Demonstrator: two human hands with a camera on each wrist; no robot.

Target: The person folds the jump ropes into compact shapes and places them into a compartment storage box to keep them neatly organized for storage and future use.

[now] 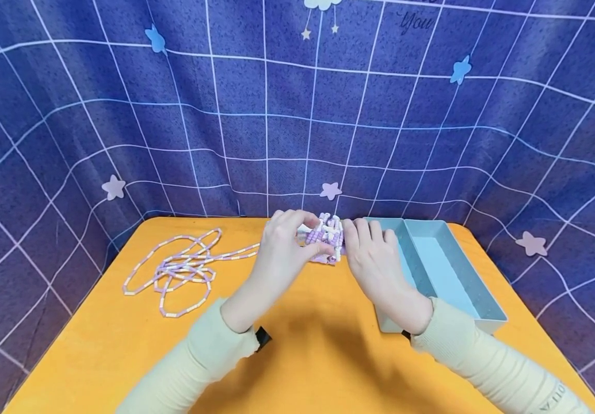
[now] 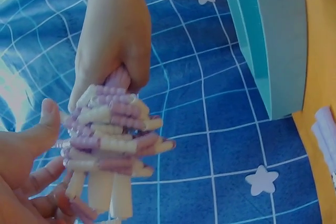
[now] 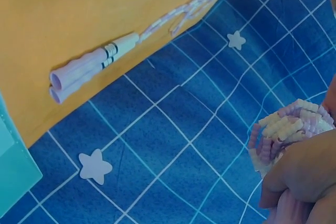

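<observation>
A bundled jump rope (image 1: 325, 236) with purple and white beads is held up between both hands, its cord wound in several turns. My right hand (image 1: 372, 253) grips its purple handles, which show below the fist in the right wrist view. My left hand (image 1: 284, 244) curves round the bundle's other side. In the left wrist view the left fingertips (image 2: 52, 171) touch beads at its lower left, while the thumb stands a little apart. A second beaded jump rope (image 1: 186, 267) lies in loose loops on the table; its paired purple handles (image 3: 79, 74) rest side by side.
A light blue two-compartment tray (image 1: 453, 276) stands at the right of the orange table (image 1: 297, 368), partly behind the right hand and forearm. A dark blue curtain (image 1: 297, 132) with white grid lines and stars hangs behind and at both sides.
</observation>
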